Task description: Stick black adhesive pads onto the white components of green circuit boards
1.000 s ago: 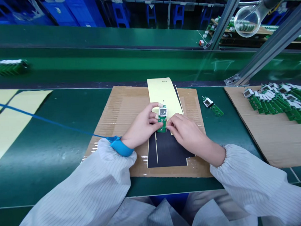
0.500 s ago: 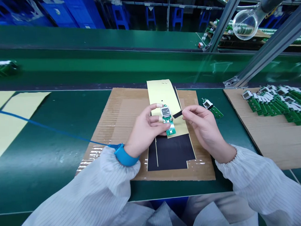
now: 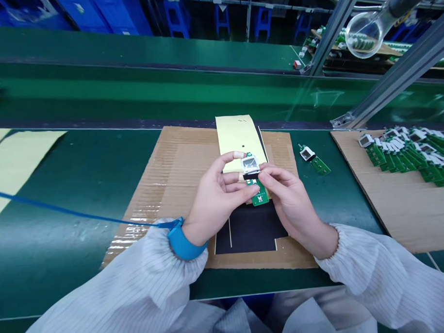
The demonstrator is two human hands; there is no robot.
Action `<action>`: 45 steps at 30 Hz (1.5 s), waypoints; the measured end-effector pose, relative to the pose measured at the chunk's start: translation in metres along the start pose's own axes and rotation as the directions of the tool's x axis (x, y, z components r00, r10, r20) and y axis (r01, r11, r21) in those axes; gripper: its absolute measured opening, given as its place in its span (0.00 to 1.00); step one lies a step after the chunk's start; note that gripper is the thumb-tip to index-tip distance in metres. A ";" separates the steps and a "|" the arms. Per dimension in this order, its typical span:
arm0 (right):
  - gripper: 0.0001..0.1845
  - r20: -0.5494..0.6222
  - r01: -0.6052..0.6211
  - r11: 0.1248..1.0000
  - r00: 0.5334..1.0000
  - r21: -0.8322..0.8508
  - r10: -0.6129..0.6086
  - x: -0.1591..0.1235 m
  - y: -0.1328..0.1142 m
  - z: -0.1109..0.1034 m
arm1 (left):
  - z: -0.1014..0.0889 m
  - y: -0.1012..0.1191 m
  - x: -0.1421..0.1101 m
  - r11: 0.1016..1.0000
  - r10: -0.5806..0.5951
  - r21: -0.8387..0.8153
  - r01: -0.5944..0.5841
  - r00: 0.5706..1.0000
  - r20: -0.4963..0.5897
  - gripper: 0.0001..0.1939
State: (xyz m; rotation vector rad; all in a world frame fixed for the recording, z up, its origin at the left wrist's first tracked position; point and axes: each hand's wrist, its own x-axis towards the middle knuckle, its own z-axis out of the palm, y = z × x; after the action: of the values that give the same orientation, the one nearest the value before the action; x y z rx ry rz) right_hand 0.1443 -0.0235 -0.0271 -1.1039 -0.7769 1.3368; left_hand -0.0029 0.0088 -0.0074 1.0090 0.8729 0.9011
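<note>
My left hand (image 3: 217,193) is closed around the edges of a small green circuit board (image 3: 260,199) with a white-framed display (image 3: 250,164) at its upper end. Between the thumb and fingertips of my right hand (image 3: 291,203) is a short black strip (image 3: 251,176). It lies across the board just below the display and appears to touch it. Under both hands are a black adhesive sheet (image 3: 249,228) and its pale yellow backing paper (image 3: 235,132), on a piece of cardboard (image 3: 185,143).
One more circuit board (image 3: 314,159) lies on the green table right of my hands. Several boards (image 3: 407,152) are piled on a second cardboard sheet (image 3: 398,218). Yellow paper (image 3: 25,159) is at left. A blue cord (image 3: 81,217) runs from my wristband. Behind is a green conveyor belt (image 3: 150,96).
My right hand has moved left, bringing the black strip from beside the board onto it below the display. The boards on the conveyor at far left have shifted mostly out of view.
</note>
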 end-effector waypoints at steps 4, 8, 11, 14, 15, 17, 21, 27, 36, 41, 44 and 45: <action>0.08 -0.028 -0.007 1.000 1.000 -0.021 0.006 0.000 -0.001 0.000 | 0.001 0.000 0.000 1.000 -0.010 -0.002 0.010 1.000 -0.002 0.37; 0.07 -0.040 0.005 1.000 0.999 0.013 -0.004 0.000 -0.002 0.001 | 0.002 0.001 -0.001 1.000 0.004 -0.005 -0.004 1.000 0.017 0.36; 0.08 -0.051 0.009 1.000 0.999 0.009 -0.009 0.000 -0.002 0.001 | 0.002 0.001 -0.001 1.000 0.014 0.007 -0.014 1.000 0.016 0.36; 0.09 -0.069 -0.009 1.000 0.998 0.008 0.009 -0.001 -0.003 0.002 | 0.002 0.000 -0.001 1.000 0.023 0.016 -0.023 1.000 0.013 0.36; 0.10 -0.070 -0.016 1.000 0.997 0.015 0.017 -0.001 -0.003 0.002 | 0.002 0.000 0.000 1.000 0.025 0.015 -0.025 1.000 0.015 0.35; 0.09 -0.068 -0.020 0.999 0.997 0.035 0.022 -0.001 -0.003 0.003 | 0.002 -0.001 0.000 1.000 0.030 0.004 -0.030 0.999 0.023 0.35; 0.09 -0.080 0.001 1.000 0.997 0.029 0.002 -0.002 -0.001 0.002 | 0.002 -0.002 -0.001 1.000 0.024 -0.019 -0.024 0.999 0.032 0.34; 0.10 -0.067 0.041 0.995 0.997 -0.086 -0.047 -0.002 0.000 0.001 | 0.005 0.002 -0.002 1.000 0.004 -0.029 -0.004 1.000 0.009 0.29; 0.06 -0.061 0.093 0.995 0.994 -0.020 -0.094 -0.004 0.002 0.003 | 0.006 0.000 -0.002 0.999 0.039 -0.008 -0.040 0.998 -0.050 0.26; 0.05 -0.016 0.157 0.985 0.987 -0.070 -0.159 -0.003 -0.002 0.004 | 0.007 0.000 -0.002 0.997 0.075 0.011 -0.074 0.993 -0.096 0.24; 0.05 -0.021 0.195 0.975 0.980 -0.105 -0.198 -0.002 -0.004 0.004 | 0.007 -0.001 -0.004 0.996 0.084 0.036 -0.081 0.990 -0.116 0.24; 0.05 -0.027 0.201 0.973 0.978 -0.114 -0.206 -0.002 -0.004 0.004 | 0.007 -0.001 -0.004 0.996 0.086 0.042 -0.082 0.989 -0.119 0.24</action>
State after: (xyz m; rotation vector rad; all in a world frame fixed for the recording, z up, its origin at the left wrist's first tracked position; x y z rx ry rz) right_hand 0.1414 -0.0243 -0.0221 -1.1022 -0.9187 1.1076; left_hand 0.0024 0.0027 -0.0052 1.0374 0.9571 1.0290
